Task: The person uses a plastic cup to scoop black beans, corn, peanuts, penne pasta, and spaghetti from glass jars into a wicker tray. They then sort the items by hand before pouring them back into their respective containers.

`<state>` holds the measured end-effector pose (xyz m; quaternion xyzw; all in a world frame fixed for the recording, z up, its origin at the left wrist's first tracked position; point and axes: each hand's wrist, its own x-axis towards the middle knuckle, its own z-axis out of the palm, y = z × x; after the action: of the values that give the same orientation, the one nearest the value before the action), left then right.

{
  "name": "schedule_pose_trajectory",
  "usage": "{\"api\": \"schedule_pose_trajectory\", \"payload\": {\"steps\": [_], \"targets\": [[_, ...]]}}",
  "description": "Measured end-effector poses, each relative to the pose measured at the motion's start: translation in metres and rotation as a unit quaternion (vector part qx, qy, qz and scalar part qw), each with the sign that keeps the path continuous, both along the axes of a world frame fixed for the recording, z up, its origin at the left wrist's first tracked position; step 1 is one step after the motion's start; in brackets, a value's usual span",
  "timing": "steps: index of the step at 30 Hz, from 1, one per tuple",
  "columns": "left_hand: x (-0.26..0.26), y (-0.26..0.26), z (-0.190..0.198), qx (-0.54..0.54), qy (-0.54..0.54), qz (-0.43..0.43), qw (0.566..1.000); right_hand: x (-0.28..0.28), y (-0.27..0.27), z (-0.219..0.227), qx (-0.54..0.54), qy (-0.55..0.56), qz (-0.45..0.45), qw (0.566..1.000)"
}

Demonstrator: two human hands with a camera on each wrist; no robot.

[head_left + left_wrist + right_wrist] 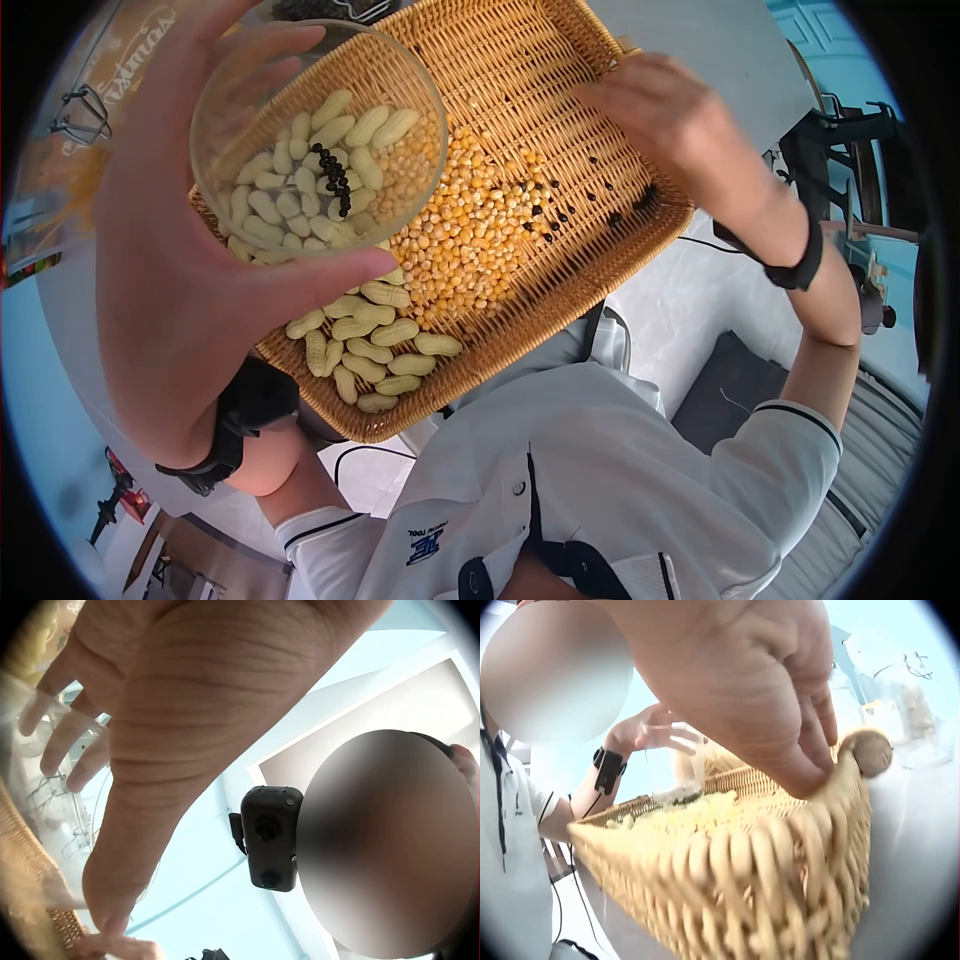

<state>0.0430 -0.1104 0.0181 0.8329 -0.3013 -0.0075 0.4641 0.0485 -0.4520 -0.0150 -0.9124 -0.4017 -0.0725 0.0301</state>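
My left hand (190,230) grips a clear round container (420,75) from the side, thumb and fingers spread around its wall. Small black beans (335,180) lie in the container, and peanuts and corn show through it. Below is a wicker basket (545,330) holding shelled peanuts-in-pods (370,350), yellow corn kernels (460,240) and scattered black beans (562,217). My right hand (670,125) is at the basket's right far corner, blurred. In the right wrist view its bent fingers (806,776) reach down just inside the rim; their tips are hidden, so I cannot tell what they hold.
The basket tilts over a grey table (740,60). A jar with dark contents (310,8) stands behind it, and a clear container with a wire clasp (80,115) is at the left. A round handle end (872,754) juts from the basket rim.
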Motion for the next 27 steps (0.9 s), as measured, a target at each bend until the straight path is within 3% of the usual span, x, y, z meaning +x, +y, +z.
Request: {"api": "schedule_pose_trajectory", "payload": {"steps": [2,4,5,10,14,17,19,22,27], "targets": [[0.0,-0.002,0.0,-0.003,-0.001,-0.005,1.0,0.011,0.012,0.021,0.15,0.123,-0.037,0.98],[0.001,-0.004,0.0,-0.004,-0.003,-0.007,1.0,0.027,0.031,0.034,0.314,0.16,0.073,0.933],[0.0,-0.003,0.001,0.01,-0.001,0.006,1.0,0.031,0.041,0.04,0.344,0.175,0.105,0.917],[-0.007,0.011,0.002,0.078,-0.005,0.078,0.994,0.04,0.079,0.05,0.361,0.211,0.158,0.894],[-0.007,-0.003,0.004,0.014,0.013,0.06,0.998,0.042,0.069,0.051,0.346,0.199,0.148,0.905],[-0.004,-0.003,0.002,0.007,0.014,0.022,1.0,0.038,0.039,0.049,0.278,0.188,0.087,0.938],[-0.004,-0.001,0.003,0.019,-0.007,0.011,1.0,0.024,0.017,0.042,0.114,0.175,0.006,0.978],[-0.003,0.0,0.003,0.033,-0.019,0.004,0.999,-0.002,-0.007,0.023,-0.084,0.098,0.055,0.99],[-0.003,0.0,0.004,0.05,-0.026,-0.002,0.998,-0.02,-0.005,0.022,-0.181,0.051,0.057,0.98]]}}
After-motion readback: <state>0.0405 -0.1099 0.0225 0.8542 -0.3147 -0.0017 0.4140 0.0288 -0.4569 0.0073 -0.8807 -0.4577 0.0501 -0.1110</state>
